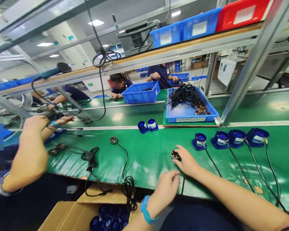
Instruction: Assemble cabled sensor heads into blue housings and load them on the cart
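Note:
My right hand (188, 161) grips a small round stator (175, 154) with copper-coloured windings, thumb and fingers around its edge, just over the green mat. From under that hand a black cable (183, 184) runs down over the table's front edge. My left hand (167, 184), with a blue wristband, is closed just left of this cable; what its fingertips pinch, if anything, is too small to tell. Farther left lies another stator (113, 140), its cable coiled at the edge. To the right stands a row of several blue round housings (199, 141) with black cables leading out.
Two blue housings (152, 124) stand near the back rail. Behind is a blue tray (192, 120) of cabled stators. An open cardboard box (62, 216) holds blue housings below the edge. A co-worker's arm (30, 154) reaches in at left. Black cable bundles (90, 158) lie nearby.

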Demonstrator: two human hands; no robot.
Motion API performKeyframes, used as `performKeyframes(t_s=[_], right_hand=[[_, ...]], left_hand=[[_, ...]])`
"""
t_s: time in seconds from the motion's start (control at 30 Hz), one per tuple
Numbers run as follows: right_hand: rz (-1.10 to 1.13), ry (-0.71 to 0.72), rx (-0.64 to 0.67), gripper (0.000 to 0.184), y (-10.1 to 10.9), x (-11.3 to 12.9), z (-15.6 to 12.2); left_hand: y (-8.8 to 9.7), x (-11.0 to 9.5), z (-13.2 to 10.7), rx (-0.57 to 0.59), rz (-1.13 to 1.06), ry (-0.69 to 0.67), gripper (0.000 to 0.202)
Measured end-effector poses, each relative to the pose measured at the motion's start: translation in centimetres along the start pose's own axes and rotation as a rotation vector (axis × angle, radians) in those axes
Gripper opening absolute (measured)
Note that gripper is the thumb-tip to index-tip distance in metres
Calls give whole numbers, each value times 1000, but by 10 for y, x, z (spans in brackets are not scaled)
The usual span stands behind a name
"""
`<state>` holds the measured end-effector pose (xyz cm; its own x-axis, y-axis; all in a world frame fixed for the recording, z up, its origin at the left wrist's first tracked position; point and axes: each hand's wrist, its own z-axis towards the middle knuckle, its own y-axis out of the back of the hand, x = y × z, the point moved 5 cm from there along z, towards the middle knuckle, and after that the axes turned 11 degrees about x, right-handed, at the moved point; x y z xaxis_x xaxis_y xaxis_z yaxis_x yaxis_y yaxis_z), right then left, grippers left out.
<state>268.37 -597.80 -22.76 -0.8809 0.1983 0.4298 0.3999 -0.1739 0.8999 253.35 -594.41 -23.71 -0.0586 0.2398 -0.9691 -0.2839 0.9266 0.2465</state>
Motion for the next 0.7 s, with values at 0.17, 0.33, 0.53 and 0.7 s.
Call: performKeyframes(t_s=[0.17,0.33,0.53,0.7], right_hand=[[1,67,-20,24,-11,-16,-5],[-59,84,-60,20,-11,-9,0],[-105,26,-53,25,-9,-7,2],[-113,16,-73,19,-7,-13,6]], left_hand=[[104,21,83,-408,294,31,34],[174,31,173,-528,477,98,64],[186,43,205,-515,610,51,20],[155,54,181,-391,632,-91,16]])
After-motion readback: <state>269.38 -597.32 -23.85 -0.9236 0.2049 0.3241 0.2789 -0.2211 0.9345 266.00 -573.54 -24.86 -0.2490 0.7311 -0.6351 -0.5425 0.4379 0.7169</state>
